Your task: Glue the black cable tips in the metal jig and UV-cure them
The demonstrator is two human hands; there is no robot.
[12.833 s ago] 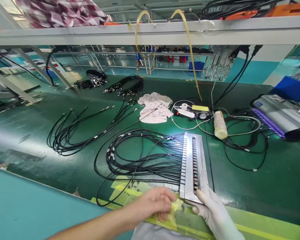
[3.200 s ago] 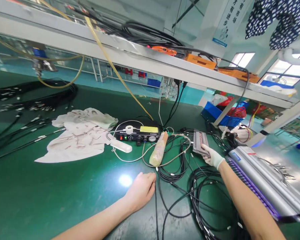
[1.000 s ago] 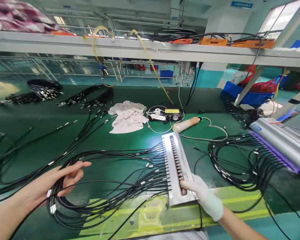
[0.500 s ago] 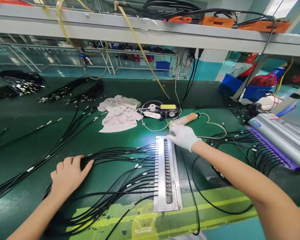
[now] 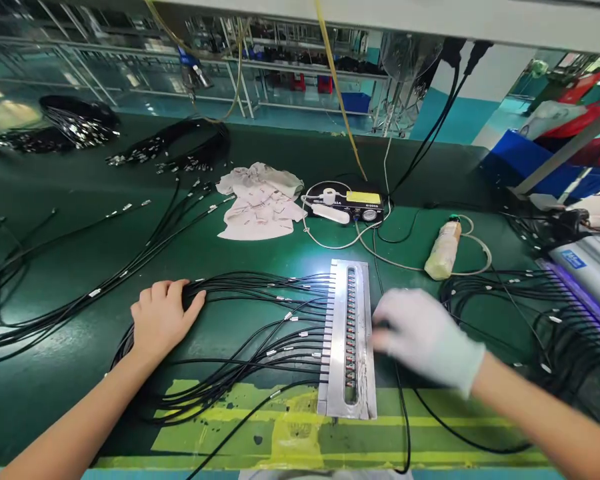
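Note:
My left hand lies over a bundle of black cables, its fingers and thumb around them. The cables run right into the slotted side of a metal fixture, where small connector ends line a long opening. My right hand, in a white glove, is at the fixture's right edge, its fingers bent and smeared by motion. Whether it touches the fixture or holds anything I cannot make out. A wrapped bottle-shaped dispenser with a thin tube stands apart, behind and right of that hand.
Behind the fixture are a black control box with a gauge and a crumpled white cloth. More cables spread on the left. At right, a silver unit glows purple over cable ends. Yellow tape covers the front edge.
My right hand has moved away from the dispenser, toward me, to the fixture's right edge. The dispenser now sits farther right. My left hand stays on the cables. The view has tilted downward.

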